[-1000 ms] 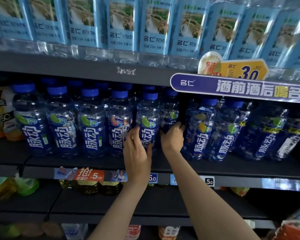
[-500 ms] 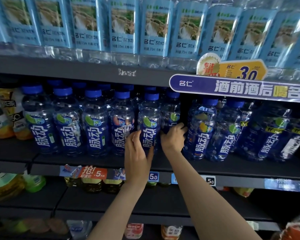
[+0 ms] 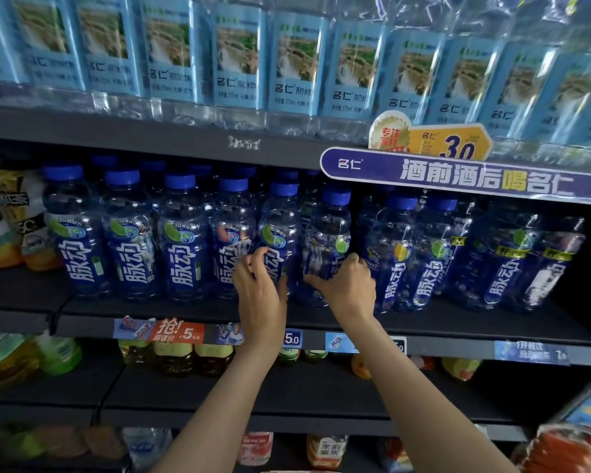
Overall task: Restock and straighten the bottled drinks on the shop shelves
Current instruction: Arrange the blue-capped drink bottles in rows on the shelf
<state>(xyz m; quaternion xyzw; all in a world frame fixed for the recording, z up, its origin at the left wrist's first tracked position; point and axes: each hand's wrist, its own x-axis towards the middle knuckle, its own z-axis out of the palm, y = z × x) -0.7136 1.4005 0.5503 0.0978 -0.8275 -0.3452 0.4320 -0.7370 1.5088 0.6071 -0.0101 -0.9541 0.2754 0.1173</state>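
The middle shelf [image 3: 423, 322] runs across the centre of the frame, its dark front lip bare ahead of the bottles and widest at right of centre. A narrow dark gap opens in the row just right of centre, between the bottle in the right hand and the next blue bottles [image 3: 434, 254] toward the right.

Blue-capped drinks [image 3: 130, 233] stand upright and tight together from centre left to centre. Above, along the top of the frame, pale-labelled water bottles [image 3: 236, 56] fill the upper shelf [image 3: 151, 138], and a purple banner [image 3: 464, 177] hangs off its edge at upper right. Price tags [image 3: 178, 332] sit on the middle shelf's front strip. Yellow and green bottles [image 3: 181, 356] line the shelf below.

Both forearms rise from the bottom centre. The left hand [image 3: 261, 288] curls round the lower body of one front bottle [image 3: 278, 240], thumb and fingers wrapped on its label. The right hand [image 3: 350, 288] holds the neighbouring bottle [image 3: 328, 240] low down, fingers curled behind it and thumb in front; this bottle stands slightly back from the row and its label is turned sideways.
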